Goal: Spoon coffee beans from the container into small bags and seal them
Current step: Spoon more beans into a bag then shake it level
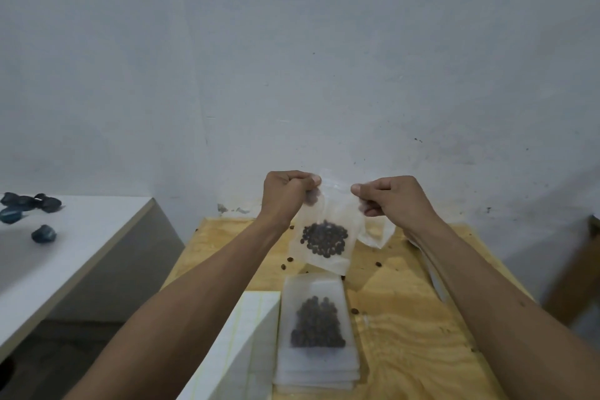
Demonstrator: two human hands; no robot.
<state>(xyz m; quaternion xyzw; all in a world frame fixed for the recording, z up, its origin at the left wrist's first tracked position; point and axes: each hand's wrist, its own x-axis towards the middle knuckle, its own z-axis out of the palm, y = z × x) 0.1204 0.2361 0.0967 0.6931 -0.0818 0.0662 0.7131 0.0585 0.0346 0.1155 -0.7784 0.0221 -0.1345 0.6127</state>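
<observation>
Head view: left hand [287, 193] and right hand [388, 196], apart, each pinch a top corner of a small bag [328, 237] held above the wooden table's [406, 328] far edge. Coffee beans [324, 239] sit in its lower part. Filled bag [316, 323] tops a stack near the left edge; loose beans [289, 259] scattered nearby.

held bag [324, 237]: thin translucent plastic, frosted, softly creased
stacked bags [319, 364]: same frosted plastic film, smooth, lying flat
coffee beans [324, 239]: dark brown, matt
bench [406, 318]: bare plywood, pale yellow, visible wavy grain, unvarnished and matt
white box [240, 334]: smooth, matt white faces
side shelf [81, 237]: smooth white top, matt
wall [292, 58]: painted plaster, pale, matt, scuffed and speckled
</observation>
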